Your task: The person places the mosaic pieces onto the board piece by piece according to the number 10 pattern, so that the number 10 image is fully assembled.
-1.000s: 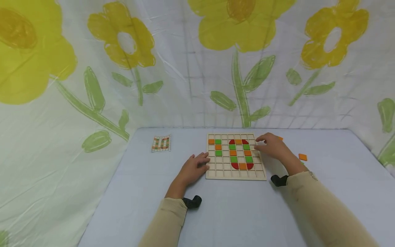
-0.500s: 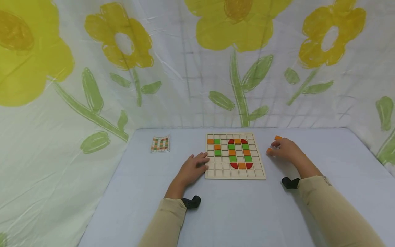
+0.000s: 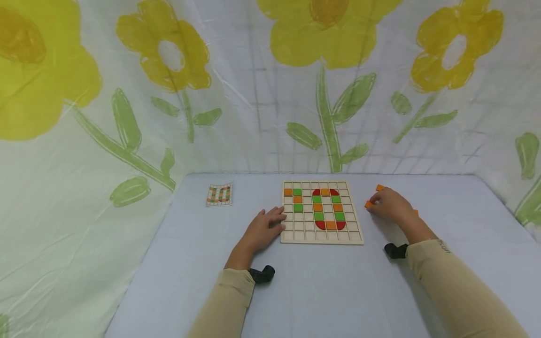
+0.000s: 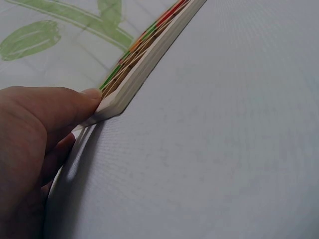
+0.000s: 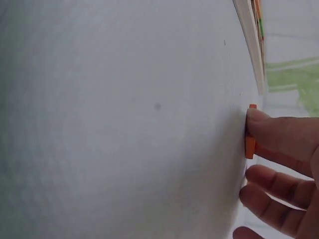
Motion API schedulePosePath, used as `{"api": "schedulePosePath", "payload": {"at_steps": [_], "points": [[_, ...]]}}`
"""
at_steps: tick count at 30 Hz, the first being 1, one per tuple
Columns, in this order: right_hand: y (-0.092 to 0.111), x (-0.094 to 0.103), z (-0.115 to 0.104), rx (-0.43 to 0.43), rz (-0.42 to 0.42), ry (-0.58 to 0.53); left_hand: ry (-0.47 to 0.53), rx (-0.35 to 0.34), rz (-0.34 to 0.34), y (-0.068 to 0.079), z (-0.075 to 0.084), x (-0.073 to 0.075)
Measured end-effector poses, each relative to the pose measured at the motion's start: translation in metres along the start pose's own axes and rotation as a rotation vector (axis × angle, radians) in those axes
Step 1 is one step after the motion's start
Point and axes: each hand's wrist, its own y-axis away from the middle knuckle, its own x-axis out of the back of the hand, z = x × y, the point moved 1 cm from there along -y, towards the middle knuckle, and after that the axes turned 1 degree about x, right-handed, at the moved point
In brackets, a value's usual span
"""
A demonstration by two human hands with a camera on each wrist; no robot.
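Observation:
A wooden grid board lies on the table with square green and orange tiles and curved red corner pieces set in it. They form a ring at its middle and a short group at upper left. My left hand rests at the board's left edge, fingers extended; in the left wrist view the thumb touches the edge. Right of the board, my right hand pinches an orange tile between thumb and finger, low over the white cloth. A second orange tile lies just beyond that hand.
A small printed card with a coloured grid pattern lies left of the board. Part of another orange tile shows behind the right wrist. A white curtain painted with yellow flowers hangs behind the table.
My right hand has moved right, away from the board's upper right edge, and its fingers have closed on an orange tile. The left hand and the board have stayed put.

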Motion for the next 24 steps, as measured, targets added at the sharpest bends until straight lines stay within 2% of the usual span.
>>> {"api": "schedulePosePath", "payload": {"at_steps": [5, 9, 16, 21, 24], "points": [[-0.001, -0.006, -0.017, 0.036, 0.028, -0.007, 0.003, 0.011, -0.006, 0.0, 0.0, 0.0], [-0.005, -0.013, -0.048, 0.118, 0.058, -0.026, -0.001, 0.02, -0.007, 0.0, 0.0, 0.0], [-0.009, -0.033, -0.119, 0.291, 0.026, -0.048, 0.004, 0.018, -0.001, 0.0, -0.001, 0.002], [-0.01, -0.052, -0.148, 0.394, 0.017, 0.006, -0.013, 0.018, -0.017, -0.001, -0.003, 0.0], [-0.011, -0.06, -0.157, 0.407, 0.018, 0.036, -0.018, 0.011, -0.018, -0.001, -0.002, 0.0]]}}
